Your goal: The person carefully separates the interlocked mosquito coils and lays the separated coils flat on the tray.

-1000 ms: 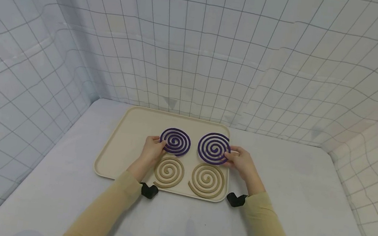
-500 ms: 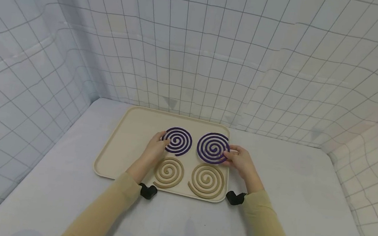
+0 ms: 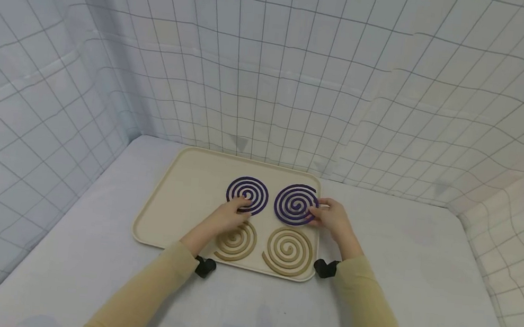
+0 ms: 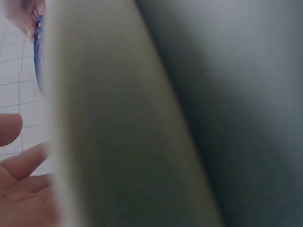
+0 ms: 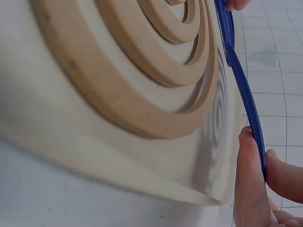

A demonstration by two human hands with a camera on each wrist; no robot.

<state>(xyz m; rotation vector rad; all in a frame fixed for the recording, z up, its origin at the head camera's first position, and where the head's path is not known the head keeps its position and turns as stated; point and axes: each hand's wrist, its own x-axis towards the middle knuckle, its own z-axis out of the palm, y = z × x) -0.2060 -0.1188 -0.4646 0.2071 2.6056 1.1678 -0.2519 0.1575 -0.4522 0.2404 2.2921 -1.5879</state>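
Note:
A purple-blue mosquito coil (image 3: 296, 205) is pinched at its right edge between the thumb and fingers of my right hand (image 3: 334, 220). The right wrist view has this coil (image 5: 251, 106) edge-on, raised off the tray with a shadow below. To its left is a second purple-blue coil (image 3: 247, 193); whether it rests on the tray I cannot tell. My left hand (image 3: 224, 217) reaches over its lower edge, fingers extended. In the left wrist view, the left thumb and fingers (image 4: 28, 161) stand apart with nothing visible between them.
Two tan coils lie at the front of a cream tray (image 3: 181, 197): one (image 3: 234, 237) partly under my left hand, another (image 3: 289, 249) at right. The white table (image 3: 405, 264) surrounds the tray, with grid-patterned cloth (image 3: 261, 78) behind. A blurred pale surface fills most of the left wrist view.
My left hand has released the left edge of the left purple-blue coil and moved right and down over its lower edge. My right hand still holds its coil, almost unmoved.

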